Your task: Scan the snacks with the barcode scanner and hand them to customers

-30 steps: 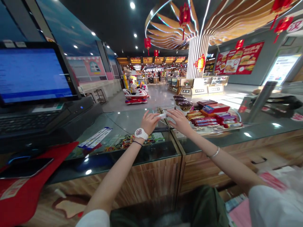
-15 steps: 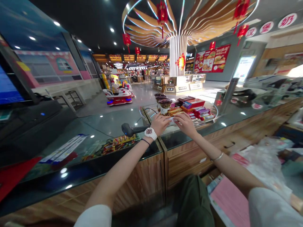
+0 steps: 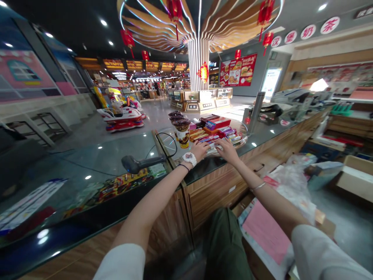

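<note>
Glass shop counter (image 3: 96, 155) under my remote view: both hands meet at the front of the candy-bar tray (image 3: 243, 137).

At that tray's near edge, a small pale wrapped packet (image 3: 212, 147) lies between my left hand (image 3: 201, 151) and right hand (image 3: 227, 151), its long axis hidden. Slightly bent fingers (image 3: 223, 143) curl over it from both sides; whether they grip it, I cannot tell.

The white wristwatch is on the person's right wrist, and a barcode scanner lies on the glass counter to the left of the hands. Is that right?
Not quite. The head view shows the white wristwatch on the left wrist, not the right. The barcode scanner does lie on the glass counter to the left of the hands.
</note>
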